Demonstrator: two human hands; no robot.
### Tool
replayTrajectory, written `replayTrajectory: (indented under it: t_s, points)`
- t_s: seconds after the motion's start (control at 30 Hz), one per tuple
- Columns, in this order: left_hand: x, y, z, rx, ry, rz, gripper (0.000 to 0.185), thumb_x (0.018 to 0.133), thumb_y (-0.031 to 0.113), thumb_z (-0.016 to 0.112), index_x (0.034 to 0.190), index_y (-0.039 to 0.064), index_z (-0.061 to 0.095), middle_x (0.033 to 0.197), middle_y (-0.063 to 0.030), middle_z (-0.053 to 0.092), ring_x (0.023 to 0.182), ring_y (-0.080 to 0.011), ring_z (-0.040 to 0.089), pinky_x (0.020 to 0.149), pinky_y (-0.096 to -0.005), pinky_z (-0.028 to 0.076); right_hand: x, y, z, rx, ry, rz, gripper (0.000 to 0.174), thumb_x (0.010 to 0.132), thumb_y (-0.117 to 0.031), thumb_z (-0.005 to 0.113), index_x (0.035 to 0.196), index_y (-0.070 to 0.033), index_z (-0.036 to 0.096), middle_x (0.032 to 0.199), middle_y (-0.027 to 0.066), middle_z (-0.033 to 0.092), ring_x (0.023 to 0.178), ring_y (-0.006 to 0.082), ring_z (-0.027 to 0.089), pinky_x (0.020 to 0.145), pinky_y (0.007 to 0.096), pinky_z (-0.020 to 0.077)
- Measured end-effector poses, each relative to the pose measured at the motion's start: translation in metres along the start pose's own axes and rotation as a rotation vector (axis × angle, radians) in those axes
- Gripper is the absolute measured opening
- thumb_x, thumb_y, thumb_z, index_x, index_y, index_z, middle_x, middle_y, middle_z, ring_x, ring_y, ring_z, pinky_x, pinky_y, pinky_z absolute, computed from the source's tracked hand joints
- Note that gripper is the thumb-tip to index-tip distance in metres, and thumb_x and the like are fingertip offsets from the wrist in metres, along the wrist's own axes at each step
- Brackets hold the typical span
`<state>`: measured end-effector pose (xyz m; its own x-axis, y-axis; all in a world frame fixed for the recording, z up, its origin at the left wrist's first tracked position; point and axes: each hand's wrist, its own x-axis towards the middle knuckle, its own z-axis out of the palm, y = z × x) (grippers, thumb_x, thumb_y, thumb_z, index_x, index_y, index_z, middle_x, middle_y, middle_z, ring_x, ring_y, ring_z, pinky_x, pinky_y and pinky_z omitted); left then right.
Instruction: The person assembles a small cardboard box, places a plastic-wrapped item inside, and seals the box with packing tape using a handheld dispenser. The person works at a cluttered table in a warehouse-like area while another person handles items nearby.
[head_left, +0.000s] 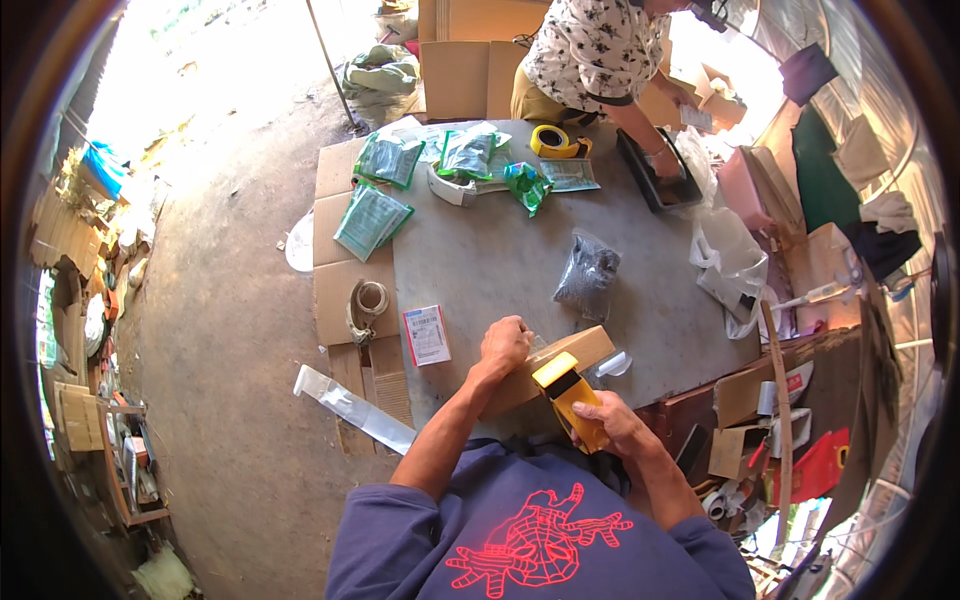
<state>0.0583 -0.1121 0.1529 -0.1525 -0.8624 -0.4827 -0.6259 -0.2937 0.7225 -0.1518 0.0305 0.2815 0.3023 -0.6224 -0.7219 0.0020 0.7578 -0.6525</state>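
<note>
A narrow brown cardboard box (574, 349) lies slantwise at the table's near edge, in front of my body. My right hand (611, 420) grips a yellow handheld tape dispenser (571, 397) with a black part, held over the near side of the box. At the box's far left side is my left hand (508, 343), its fingers curled. A bit of clear film (537, 343) shows beside those fingers; whether they pinch it is hidden. A white curled strip (615, 364) lies by the box's right end. Beyond the box rests a clear bag of dark grains (589, 274).
On the grey table (480, 255) are a red-edged white carton (427, 335), green packets (373, 221), and a yellow tape roll (551, 141). A tape roll (371, 298) sits on cardboard at left. Across the table, a person (592, 67) reaches into a black tray (660, 176).
</note>
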Motion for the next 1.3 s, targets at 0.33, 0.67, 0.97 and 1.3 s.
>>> replayTrajectory:
  t_s: [0.33, 0.67, 0.97, 1.3]
  points:
    - [-0.004, -0.014, -0.014, 0.381, -0.223, 0.186, 0.043, 0.089, 0.029, 0.081, 0.125, 0.007, 0.075, 0.125, -0.0234, 0.074, 0.119, -0.0383, 0.069, 0.101, -0.0454, 0.055, -0.001, -0.001, -0.001, 0.043, 0.018, 0.052, 0.036, 0.105, -0.034, 0.065, 0.116, 0.0, 0.063, 0.084, 0.0115, 0.07, 0.072, 0.0206, 0.07, 0.069, 0.0342, 0.0571]
    - [-0.081, 0.012, -0.058, 0.114, -0.431, 0.665, 0.096, 0.08, 0.013, 0.082, 0.163, 0.009, 0.036, 0.154, -0.025, 0.054, 0.139, -0.0404, 0.056, 0.116, -0.0437, 0.048, 0.017, 0.007, -0.009, 0.013, -0.059, 0.023, 0.04, 0.105, -0.039, 0.067, 0.116, 0.0, 0.065, 0.085, 0.0104, 0.071, 0.073, 0.02, 0.071, 0.067, 0.0338, 0.0567]
    - [-0.113, 0.009, -0.024, 0.421, 0.106, 0.699, 0.073, 0.094, 0.018, 0.068, 0.159, -0.002, 0.042, 0.121, -0.0213, 0.069, 0.098, -0.0405, 0.073, 0.081, -0.0498, 0.059, 0.022, 0.011, -0.006, 0.006, -0.013, -0.081, 0.043, 0.103, -0.041, 0.07, 0.115, 0.0, 0.065, 0.086, 0.0098, 0.069, 0.072, 0.0203, 0.071, 0.066, 0.0341, 0.0569]
    - [-0.119, 0.033, -0.031, 0.627, 0.09, 0.66, 0.081, 0.09, 0.021, 0.07, 0.166, 0.02, 0.042, 0.108, -0.0186, 0.065, 0.087, -0.0419, 0.072, 0.076, -0.0508, 0.058, -0.001, 0.067, 0.004, 0.003, 0.161, -0.173, 0.041, 0.105, -0.04, 0.068, 0.111, 0.0, 0.064, 0.078, 0.01, 0.068, 0.062, 0.0186, 0.067, 0.058, 0.0329, 0.0534]
